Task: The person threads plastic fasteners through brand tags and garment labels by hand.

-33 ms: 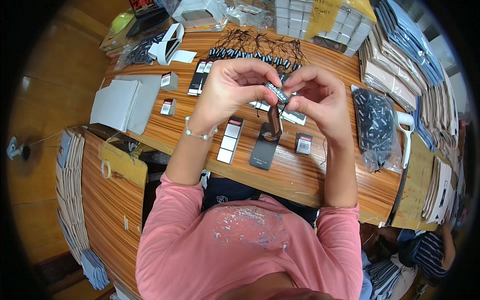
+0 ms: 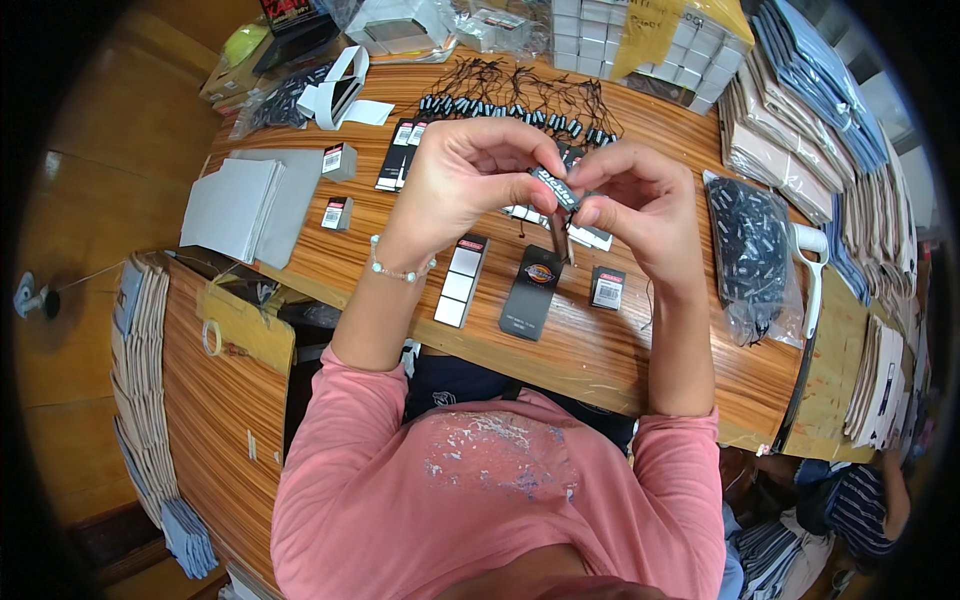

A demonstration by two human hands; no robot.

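Note:
My left hand (image 2: pixel 465 180) is closed in a pinch on a small dark plastic string seal (image 2: pixel 553 188) with pale lettering. Thumb and forefinger of my right hand (image 2: pixel 640 190) close at the seal's right end, where its black cord is; the exact grip there is partly hidden. Below the fingers dangles a brownish hang tag (image 2: pixel 559 238), seen nearly edge-on. Under it on the table lies a dark grey hang tag stack (image 2: pixel 527 300) with a round emblem. A strip of white labels (image 2: pixel 461 280) is to its left, and a small label stack (image 2: pixel 607 288) to its right.
Several corded seals (image 2: pixel 510 106) lie in a row beyond my hands. At right are a plastic bag of seals (image 2: pixel 748 255), a white-handled roller (image 2: pixel 813 280) and bagged folded garments (image 2: pixel 780 130). Paper sheets (image 2: pixel 230 210) and small label blocks (image 2: pixel 337 213) sit left. White boxes (image 2: pixel 650 50) stand behind.
The dangling hang tag has swung and turned more edge-on, shifting slightly right. The seal has tilted a little in my fingers; both hands stay almost in place.

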